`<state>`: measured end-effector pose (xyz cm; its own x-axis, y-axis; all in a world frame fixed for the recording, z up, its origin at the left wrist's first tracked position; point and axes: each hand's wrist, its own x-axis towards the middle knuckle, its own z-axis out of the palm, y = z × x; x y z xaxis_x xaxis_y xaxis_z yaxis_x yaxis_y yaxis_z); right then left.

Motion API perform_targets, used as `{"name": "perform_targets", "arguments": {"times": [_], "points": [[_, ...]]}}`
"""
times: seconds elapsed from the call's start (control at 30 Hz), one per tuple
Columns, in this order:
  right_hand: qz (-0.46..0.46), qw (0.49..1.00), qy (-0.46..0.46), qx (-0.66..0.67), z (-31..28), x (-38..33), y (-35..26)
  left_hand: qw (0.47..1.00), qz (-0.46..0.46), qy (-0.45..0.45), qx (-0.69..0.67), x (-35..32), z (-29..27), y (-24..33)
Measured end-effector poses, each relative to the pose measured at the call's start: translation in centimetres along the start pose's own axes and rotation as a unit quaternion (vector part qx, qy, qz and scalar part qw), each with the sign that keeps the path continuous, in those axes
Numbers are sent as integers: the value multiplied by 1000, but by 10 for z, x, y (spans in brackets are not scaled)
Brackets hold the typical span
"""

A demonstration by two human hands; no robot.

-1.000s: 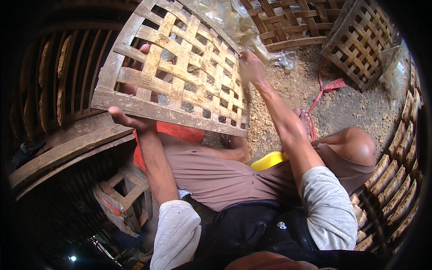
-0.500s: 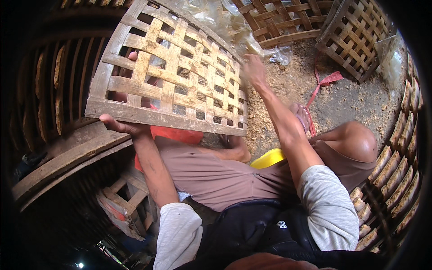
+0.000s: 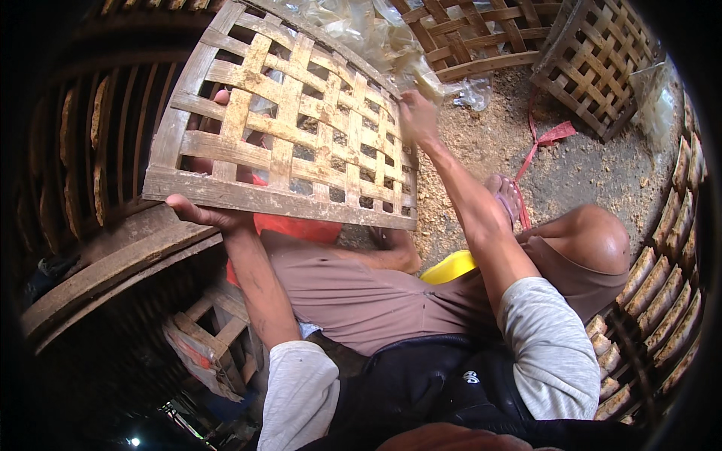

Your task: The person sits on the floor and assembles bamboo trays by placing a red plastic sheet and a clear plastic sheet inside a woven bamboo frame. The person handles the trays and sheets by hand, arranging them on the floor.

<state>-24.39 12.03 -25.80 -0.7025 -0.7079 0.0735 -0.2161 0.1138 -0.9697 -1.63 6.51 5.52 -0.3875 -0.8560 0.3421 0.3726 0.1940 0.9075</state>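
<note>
A woven bamboo tray (image 3: 301,131) with a worn wooden frame is held up tilted in front of me. My left hand (image 3: 207,210) grips its near left corner, the thumb over the edge and the fingers showing through the gaps beneath the lattice. At the far right edge of the tray, my right hand (image 3: 417,116) is closed and slightly blurred against the frame. Whatever the right fingers may hold is too small or hidden to make out.
Crumpled clear plastic sheets (image 3: 376,37) lie beyond the tray. More woven trays (image 3: 594,64) lean at the far right. Crumbs cover the floor (image 3: 594,169), with a pink ribbon (image 3: 553,134) on it. A yellow object (image 3: 449,267) lies by my legs; racks with slabs (image 3: 654,301) flank me.
My right hand has shifted slightly along the right edge of the tray, close against its frame. The tray and my left hand have barely moved.
</note>
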Motion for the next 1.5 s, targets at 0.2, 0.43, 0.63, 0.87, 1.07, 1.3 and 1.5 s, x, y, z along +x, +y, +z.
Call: {"name": "perform_targets", "arguments": {"times": [0.2, 0.43, 0.63, 0.87, 1.07, 1.3, 1.5], "points": [[0, 1000, -2, 4, -3, 0, -22, 1000, 5, 5, 1, -3, -5, 3], [-69, 996, 11, -54, -1, 0, 3, 1000, 4, 1, -6, -1, -2, 0], [-59, 992, -23, -112, -1, -4, -2, 1000, 4, 6, -2, -2, -6, 3], [59, 985, -86, -136, -7, -8, 48, 1000, 0, -4, -9, 3, -4, 0], [111, 993, -17, -39, -15, -19, 15, 1000, 2, 3, -5, 1, -12, 7], [52, 997, 35, -52, -10, -19, 24, 1000, -4, -3, -11, 6, -10, 5], [75, 989, -71, -102, -12, -14, 5, 1000, -6, -6, -13, 7, -13, 4]]}}
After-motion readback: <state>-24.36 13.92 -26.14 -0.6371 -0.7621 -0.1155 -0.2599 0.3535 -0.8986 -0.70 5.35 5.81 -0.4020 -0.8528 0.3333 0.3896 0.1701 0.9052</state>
